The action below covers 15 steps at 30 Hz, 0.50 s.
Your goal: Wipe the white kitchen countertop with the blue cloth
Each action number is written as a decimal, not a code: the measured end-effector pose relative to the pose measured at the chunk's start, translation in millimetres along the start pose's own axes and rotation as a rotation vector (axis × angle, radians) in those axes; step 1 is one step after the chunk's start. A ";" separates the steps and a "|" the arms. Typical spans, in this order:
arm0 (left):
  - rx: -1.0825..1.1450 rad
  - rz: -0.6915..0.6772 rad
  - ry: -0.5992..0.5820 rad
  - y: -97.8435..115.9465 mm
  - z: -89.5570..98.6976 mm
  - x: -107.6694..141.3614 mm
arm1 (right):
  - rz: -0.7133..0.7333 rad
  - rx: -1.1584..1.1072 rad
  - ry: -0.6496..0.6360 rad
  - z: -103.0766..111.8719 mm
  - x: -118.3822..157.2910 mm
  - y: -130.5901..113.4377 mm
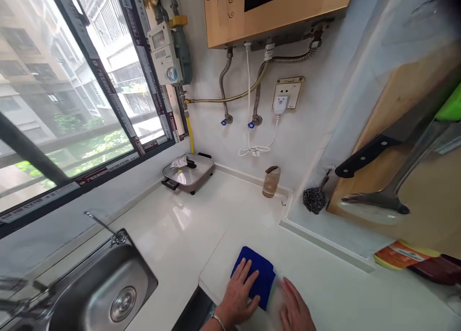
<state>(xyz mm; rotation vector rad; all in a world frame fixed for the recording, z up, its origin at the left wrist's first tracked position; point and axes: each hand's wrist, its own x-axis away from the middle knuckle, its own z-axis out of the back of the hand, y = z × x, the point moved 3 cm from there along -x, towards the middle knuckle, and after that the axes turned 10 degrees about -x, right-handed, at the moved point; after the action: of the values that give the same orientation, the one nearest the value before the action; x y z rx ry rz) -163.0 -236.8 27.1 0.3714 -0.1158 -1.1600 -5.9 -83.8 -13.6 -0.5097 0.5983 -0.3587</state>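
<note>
A folded blue cloth (264, 273) lies on the white countertop (201, 225) near the lower middle. My left hand (239, 290) rests flat on it with the fingers spread, a bracelet round the wrist. To the right of the cloth, my right hand (296, 307) is low over the counter, its fingers stretched out and slightly blurred. Between the cloth and that hand shows a pale, whitish patch (276, 300), too smeared to make out.
A steel sink (144, 278) is at lower left, a lidded electric pan (189, 172) by the window. A brownish bottle-like container (271, 182) stands against the wall. At right hang a steel scrubber (314, 200), a knife (367, 155) and a spatula (382, 199). A dark opening (196, 309) cuts the front edge.
</note>
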 end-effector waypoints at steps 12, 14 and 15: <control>-0.581 0.956 0.058 -94.0 38.5 322.6 | 0.137 -0.268 -0.108 -75.6 -55.3 -38.4; -0.627 1.011 -0.009 -92.0 46.9 365.8 | 0.119 -0.267 -0.096 -77.6 -48.1 -33.5; -0.642 1.029 -0.026 -91.0 51.1 383.1 | 0.119 -0.256 -0.090 -76.8 -45.5 -32.6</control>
<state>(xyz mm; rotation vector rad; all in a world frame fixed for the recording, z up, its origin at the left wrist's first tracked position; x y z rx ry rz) -103.0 -628.7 4.8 -0.2749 0.0507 -0.1407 -93.7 -116.3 -30.1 -0.7281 0.5877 -0.1461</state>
